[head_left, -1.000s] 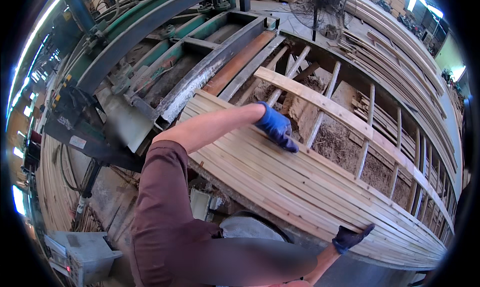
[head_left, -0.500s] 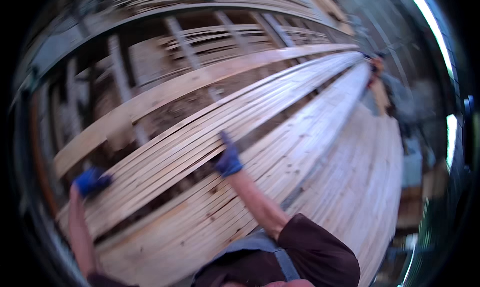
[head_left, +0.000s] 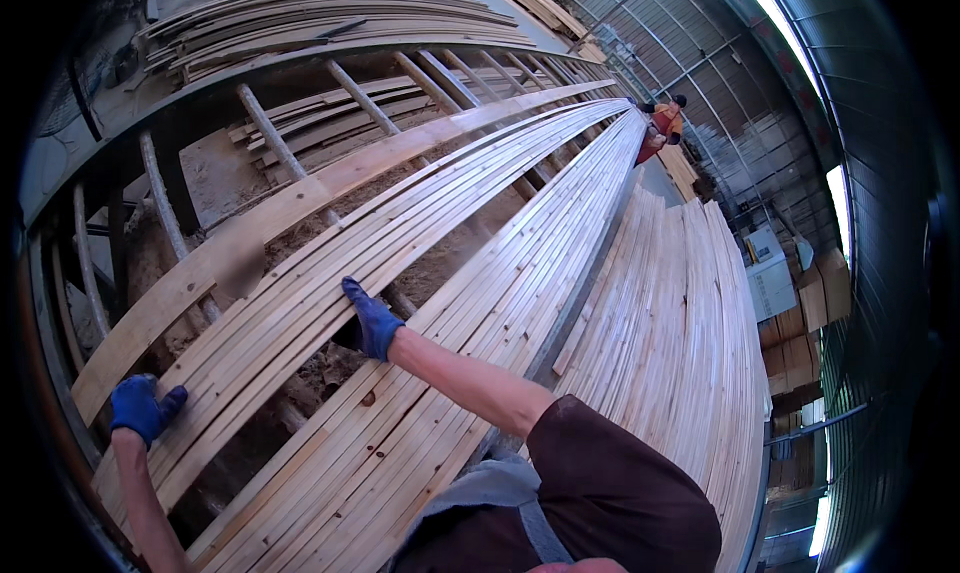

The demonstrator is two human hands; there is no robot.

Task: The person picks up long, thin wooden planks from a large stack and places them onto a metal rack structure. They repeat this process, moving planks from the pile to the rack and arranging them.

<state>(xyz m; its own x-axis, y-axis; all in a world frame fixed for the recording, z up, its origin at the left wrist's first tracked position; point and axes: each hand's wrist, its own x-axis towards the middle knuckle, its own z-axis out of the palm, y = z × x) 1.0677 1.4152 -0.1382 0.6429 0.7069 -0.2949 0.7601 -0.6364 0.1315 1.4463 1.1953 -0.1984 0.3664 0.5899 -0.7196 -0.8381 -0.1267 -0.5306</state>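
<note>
A bundle of long, narrow wooden strips [head_left: 300, 303] runs from near me toward the far upper right, lying across metal bars. My left hand [head_left: 148, 410], in a blue glove, is at the bundle's left edge near its close end, with the thumb over the strips. Farther along, my right hand [head_left: 372, 318], also blue-gloved, grips the bundle's right edge. Its thumb lies on top, while the other fingers are partly hidden below. Beneath my right forearm spreads a second row of knotty strips [head_left: 440, 403], separated from the bundle by a gap.
A wider board [head_left: 290, 205] lies left of the bundle on the rack's bars [head_left: 268, 133]. At the far end stands a person [head_left: 662, 128] in red and orange. To the right is a broad stack of strips [head_left: 660, 323]. More boards [head_left: 330, 28] lie beyond the rack's rail.
The view has shifted and become sharper, showing more of the far end and right wall. Both hands appear farther left in the picture, still at the two edges of the bundle.
</note>
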